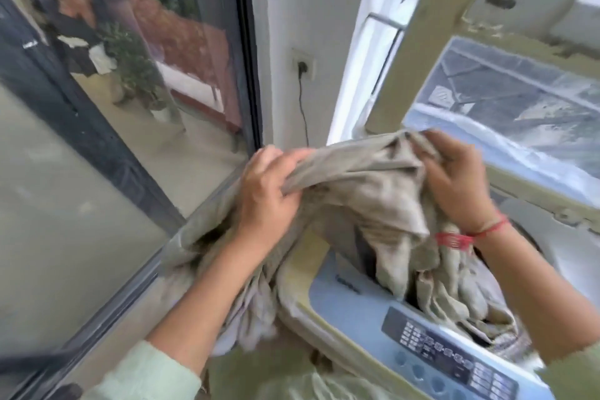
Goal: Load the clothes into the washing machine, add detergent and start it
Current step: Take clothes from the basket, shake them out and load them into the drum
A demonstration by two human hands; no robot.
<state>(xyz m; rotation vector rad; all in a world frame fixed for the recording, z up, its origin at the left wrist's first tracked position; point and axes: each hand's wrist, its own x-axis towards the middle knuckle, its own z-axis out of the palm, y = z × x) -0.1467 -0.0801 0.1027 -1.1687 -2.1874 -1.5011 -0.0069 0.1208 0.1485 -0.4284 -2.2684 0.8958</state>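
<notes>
A large beige cloth (367, 191) hangs between my two hands above the top-loading washing machine (311, 289). My left hand (269, 191) grips its left end over the machine's left edge. My right hand (457, 178) grips a bunched fold above the drum opening. Part of the cloth drops into the drum (454, 295), and part trails down outside the machine on the left. The lid (500, 97) stands raised behind my hands. The control panel (448, 354) with its buttons lies along the front edge. No detergent is in view.
A glass sliding door (107, 114) runs close along the left of the machine. On the white wall behind is a socket (303, 63) with a black cord plugged in. More pale fabric (292, 380) lies low in front of me.
</notes>
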